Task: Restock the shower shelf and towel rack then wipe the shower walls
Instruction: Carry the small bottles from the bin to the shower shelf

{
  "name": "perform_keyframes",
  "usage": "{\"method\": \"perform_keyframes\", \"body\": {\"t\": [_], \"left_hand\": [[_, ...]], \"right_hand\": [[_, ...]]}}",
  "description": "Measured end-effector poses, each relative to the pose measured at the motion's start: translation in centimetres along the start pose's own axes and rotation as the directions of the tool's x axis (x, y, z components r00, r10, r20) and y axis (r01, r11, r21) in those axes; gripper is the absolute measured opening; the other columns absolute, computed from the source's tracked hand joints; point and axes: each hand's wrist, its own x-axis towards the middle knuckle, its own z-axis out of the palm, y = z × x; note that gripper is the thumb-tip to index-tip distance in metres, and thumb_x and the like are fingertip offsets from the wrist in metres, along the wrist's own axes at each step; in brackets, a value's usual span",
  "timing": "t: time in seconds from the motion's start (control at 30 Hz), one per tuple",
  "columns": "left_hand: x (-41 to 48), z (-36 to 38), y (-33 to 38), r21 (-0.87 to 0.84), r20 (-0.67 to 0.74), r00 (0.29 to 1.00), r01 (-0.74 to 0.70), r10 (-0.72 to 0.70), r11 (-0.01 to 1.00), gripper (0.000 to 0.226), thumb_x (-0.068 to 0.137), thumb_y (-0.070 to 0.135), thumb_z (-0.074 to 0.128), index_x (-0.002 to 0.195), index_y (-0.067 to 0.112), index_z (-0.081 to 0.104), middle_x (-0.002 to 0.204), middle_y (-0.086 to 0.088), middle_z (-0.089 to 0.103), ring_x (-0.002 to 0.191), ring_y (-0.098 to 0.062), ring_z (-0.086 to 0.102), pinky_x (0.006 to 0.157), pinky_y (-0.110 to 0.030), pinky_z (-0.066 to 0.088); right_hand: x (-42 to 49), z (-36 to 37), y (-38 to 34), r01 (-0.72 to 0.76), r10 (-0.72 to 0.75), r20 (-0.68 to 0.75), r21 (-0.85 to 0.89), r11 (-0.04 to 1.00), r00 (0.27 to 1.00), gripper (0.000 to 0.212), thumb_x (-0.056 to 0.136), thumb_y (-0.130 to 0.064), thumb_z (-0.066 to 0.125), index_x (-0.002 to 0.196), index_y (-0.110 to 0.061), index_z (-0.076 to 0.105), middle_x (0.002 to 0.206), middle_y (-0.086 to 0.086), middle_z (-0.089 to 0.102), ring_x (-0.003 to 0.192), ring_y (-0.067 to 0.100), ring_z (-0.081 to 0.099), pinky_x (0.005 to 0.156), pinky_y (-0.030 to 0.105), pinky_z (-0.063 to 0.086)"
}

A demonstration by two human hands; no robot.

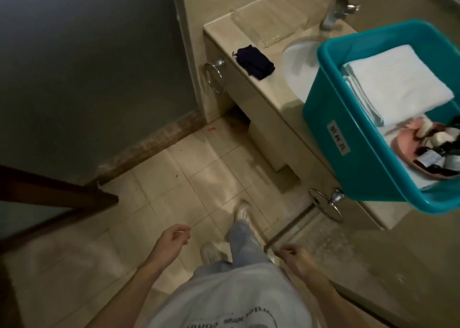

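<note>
A teal plastic bin [358,153] stands on the vanity counter at the right, over part of the sink. Inside it lie folded white towels [395,78] and a pink tray of small toiletry bottles [423,150]. A dark blue cloth [255,62] lies crumpled on the counter left of the sink. My left hand [174,238] hangs low over the floor with loosely curled fingers and holds nothing. My right hand [292,253] hangs beside my leg, fingers loosely curled, also holding nothing. Both hands are well below and to the left of the bin.
Two chrome towel rings [215,77] [326,203] hang on the vanity front. A faucet [333,16] stands behind the sink [296,63]. A frosted glass shower wall [87,66] fills the left, with a dark wooden door edge [59,198] at lower left. Beige tiles cover the floor [174,178].
</note>
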Motion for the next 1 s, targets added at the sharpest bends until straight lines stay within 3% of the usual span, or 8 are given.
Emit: {"method": "perform_keyframes", "body": {"t": [0.1, 0.23, 0.47, 0.57, 0.67, 0.73, 0.9, 1.0], "left_hand": [[1.8, 0.1, 0.2, 0.1, 0.072, 0.996, 0.039, -0.046, 0.994, 0.014, 0.098, 0.014, 0.057, 0.102, 0.021, 0.068, 0.097, -0.004, 0.073, 0.093, -0.021, 0.069, 0.08, -0.027, 0.051], [4.7, -0.9, 0.4, 0.203, 0.093, 0.987, 0.111, -0.132, 0.973, 0.01, 0.099, 0.016, 0.058, 0.095, 0.018, 0.067, 0.097, -0.01, 0.071, 0.083, -0.019, 0.067, 0.08, -0.03, 0.053], [8.9, -2.2, 8.0, 0.091, -0.02, 0.988, 0.152, -0.15, 0.984, 0.012, 0.097, 0.009, 0.06, 0.1, 0.005, 0.071, 0.096, -0.018, 0.073, 0.08, -0.025, 0.067, 0.071, -0.031, 0.051], [10.0, -1.3, 14.3, 0.008, -0.046, 0.998, 0.037, -0.036, 0.999, 0.018, 0.101, 0.008, 0.053, 0.108, 0.008, 0.07, 0.101, -0.012, 0.073, 0.087, -0.021, 0.068, 0.07, -0.023, 0.049], [10.4, 0.0, 22.1, -0.027, -0.006, 0.99, -0.14, 0.14, 0.99, 0.018, 0.102, 0.016, 0.053, 0.109, 0.02, 0.069, 0.107, -0.001, 0.073, 0.099, -0.013, 0.069, 0.085, -0.024, 0.052], [10.6, 0.9, 27.6, -0.03, 0.046, 0.959, -0.278, 0.279, 0.96, 0.017, 0.101, 0.018, 0.055, 0.11, 0.024, 0.068, 0.107, 0.005, 0.072, 0.102, -0.01, 0.068, 0.094, -0.029, 0.053], [9.3, 3.2, 39.6, -0.015, 0.159, 0.747, -0.652, 0.646, 0.758, 0.021, 0.098, 0.014, 0.059, 0.116, 0.02, 0.068, 0.108, 0.01, 0.072, 0.107, -0.006, 0.067, 0.096, -0.027, 0.054], [7.1, 4.8, 45.0, -0.085, 0.198, 0.632, -0.751, 0.749, 0.655, 0.032, 0.098, 0.012, 0.059, 0.13, 0.018, 0.058, 0.114, 0.005, 0.071, 0.111, -0.011, 0.066, 0.096, -0.022, 0.052]], "right_hand": [[-0.1, -1.2, -4.7, 0.014, -0.008, -0.041, 0.133, 0.991, 0.999, 0.024, 0.084, -0.041, 0.064, 0.097, -0.022, 0.071, 0.096, 0.003, 0.074, 0.097, 0.025, 0.07, 0.09, 0.045, 0.057], [-0.6, -4.3, -12.2, 0.153, -0.131, -0.128, 0.178, 0.972, 0.983, 0.017, 0.099, -0.027, 0.058, 0.11, -0.019, 0.067, 0.106, 0.001, 0.07, 0.1, 0.021, 0.066, 0.086, 0.033, 0.053], [1.0, -9.6, -22.5, 0.295, -0.267, -0.125, 0.394, 0.871, 0.956, 0.011, 0.101, -0.032, 0.057, 0.103, -0.037, 0.066, 0.107, -0.008, 0.072, 0.102, 0.013, 0.068, 0.099, 0.04, 0.054], [-0.2, -13.3, -27.2, 0.458, -0.404, -0.217, 0.367, 0.81, 0.889, 0.018, 0.101, -0.026, 0.055, 0.116, -0.027, 0.065, 0.112, -0.01, 0.068, 0.103, 0.003, 0.065, 0.095, 0.028, 0.054], [-2.6, -17.9, -31.1, 0.623, -0.536, -0.343, 0.237, 0.745, 0.771, 0.022, 0.101, -0.027, 0.054, 0.121, -0.03, 0.063, 0.116, -0.018, 0.065, 0.108, -0.006, 0.06, 0.09, 0.012, 0.047], [-4.3, -20.8, -32.7, 0.693, -0.583, -0.418, 0.18, 0.699, 0.697, 0.023, 0.101, -0.03, 0.054, 0.122, -0.031, 0.064, 0.116, -0.02, 0.065, 0.11, -0.005, 0.06, 0.092, 0.014, 0.049], [-9.0, -26.2, -34.3, 0.783, -0.567, -0.598, 0.175, 0.597, 0.566, 0.02, 0.101, -0.019, 0.058, 0.117, -0.023, 0.068, 0.114, -0.015, 0.071, 0.114, 0.006, 0.064, 0.098, 0.022, 0.05], [-10.4, -28.9, -33.0, 0.759, -0.484, -0.684, 0.159, 0.632, 0.546, 0.02, 0.1, -0.021, 0.058, 0.116, -0.025, 0.069, 0.113, -0.015, 0.071, 0.113, 0.007, 0.065, 0.095, 0.019, 0.051]]}}
